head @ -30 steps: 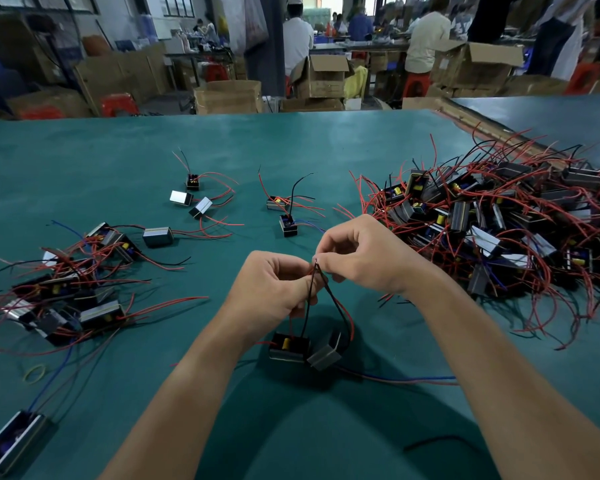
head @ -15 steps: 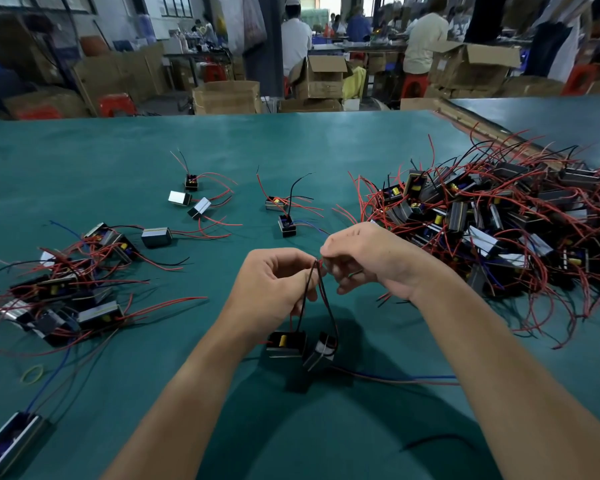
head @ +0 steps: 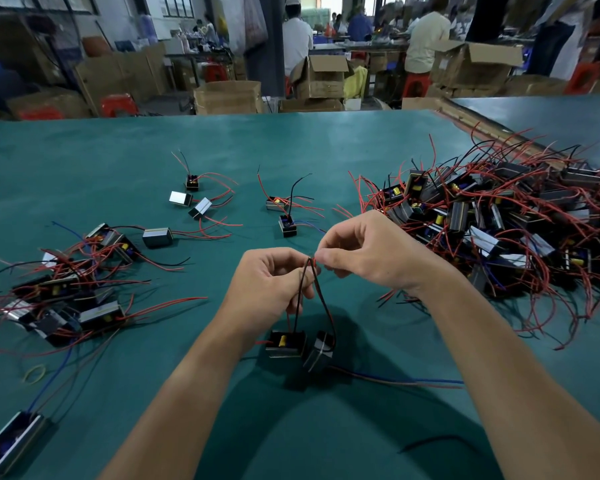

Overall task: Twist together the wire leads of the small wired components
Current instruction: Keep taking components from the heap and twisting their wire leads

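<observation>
**Two hands meet over a pair of wired parts**

Nearest us, at the lower left edge, a long metal-cased block (head: 13,441) is partly cut off by the frame. A loose black wire (head: 437,441) lies at lower right.

Just beyond, between our forearms, sit the two small components. The black boxy component with a yellow part (head: 285,344) stands flat on the green table mat (head: 118,150). The silver-faced component (head: 321,351) leans tilted just beside it; we cannot tell whether they touch. Blue and red trailing wires (head: 413,382) run off to the right from there.

The thin black and red wire leads (head: 318,299) rise from the pair to our hands. Our left hand (head: 267,289) has its fingers curled round the leads partway up. Our right hand (head: 371,258) pinches their tips between thumb and forefinger, close against the left. Fingertips cover the wire ends, so we cannot make out whether they are twisted.

To the left lie a yellow rubber band (head: 34,374) and a tangled cluster of wired parts (head: 66,296). On the right a big heap of black parts and red wires (head: 499,230) runs out of frame. Farther on, a few stray components (head: 194,202) lie well apart. Past the table's far edge, brown cardboard boxes (head: 227,97) and standing people are blurred.
</observation>
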